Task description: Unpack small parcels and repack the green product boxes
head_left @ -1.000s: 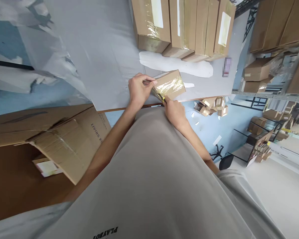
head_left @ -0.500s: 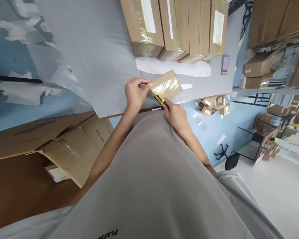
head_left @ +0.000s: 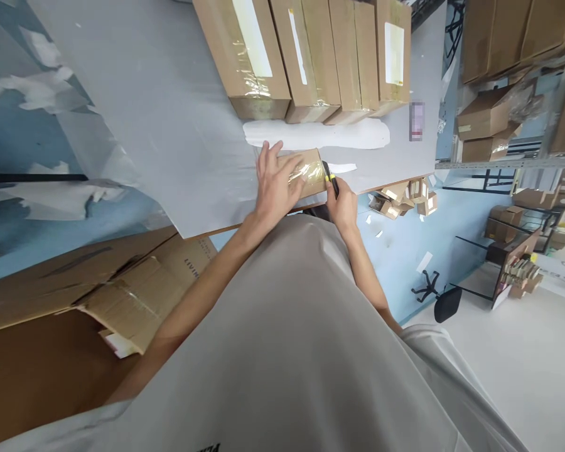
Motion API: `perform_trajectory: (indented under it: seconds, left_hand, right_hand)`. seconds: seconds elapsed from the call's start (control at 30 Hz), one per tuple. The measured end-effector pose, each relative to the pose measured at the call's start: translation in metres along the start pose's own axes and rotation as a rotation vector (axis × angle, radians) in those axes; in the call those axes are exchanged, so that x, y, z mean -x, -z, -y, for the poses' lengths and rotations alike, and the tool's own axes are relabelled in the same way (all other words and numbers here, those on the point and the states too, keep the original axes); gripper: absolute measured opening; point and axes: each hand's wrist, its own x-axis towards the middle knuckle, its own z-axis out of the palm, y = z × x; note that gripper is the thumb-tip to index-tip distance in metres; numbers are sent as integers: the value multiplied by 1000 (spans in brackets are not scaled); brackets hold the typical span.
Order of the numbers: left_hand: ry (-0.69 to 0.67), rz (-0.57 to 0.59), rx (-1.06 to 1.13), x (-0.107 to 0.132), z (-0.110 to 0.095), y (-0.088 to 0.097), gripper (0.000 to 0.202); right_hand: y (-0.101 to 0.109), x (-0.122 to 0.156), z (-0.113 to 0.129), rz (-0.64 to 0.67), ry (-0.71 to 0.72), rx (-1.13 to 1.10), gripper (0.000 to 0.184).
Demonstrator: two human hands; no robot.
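Note:
A small taped cardboard box [head_left: 313, 164] lies on the grey table near its front edge, shiny tape across its top. My left hand [head_left: 275, 182] rests over the box's left part, fingers stretched and spread. In my right hand [head_left: 343, 204] is a black and yellow utility knife [head_left: 330, 177], gripped with the fingers wrapped round its handle. The knife's front end is at the box's right end; whether the blade touches the cardboard I cannot tell.
Several large taped boxes [head_left: 311, 63] stand in a row behind, with a long white strip [head_left: 315, 134] before them. A pinkish packet [head_left: 417, 121] lies at the table's right. An open carton [head_left: 136, 301] stands at left; small boxes [head_left: 400, 198] lie on the blue floor.
My right hand has moved the knife from the box's left end to its right end. The left hand has gone from pinching the left corner to lying spread over the box, which has turned.

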Motion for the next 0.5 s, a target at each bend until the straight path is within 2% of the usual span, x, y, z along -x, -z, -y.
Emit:
perform_trajectory:
  seconds: [0.1, 0.27, 0.5]
  left_hand:
    - [-42, 77, -58, 2, -7, -2, 72]
    - [-22, 169, -133, 4, -13, 0, 97]
    - [-15, 152, -85, 4, -8, 1, 84]
  right_hand:
    - [2, 2, 1, 34, -1, 5, 40]
    - [11, 2, 11, 127, -19, 66, 38]
    - [17, 0, 21, 172, -25, 137, 38]
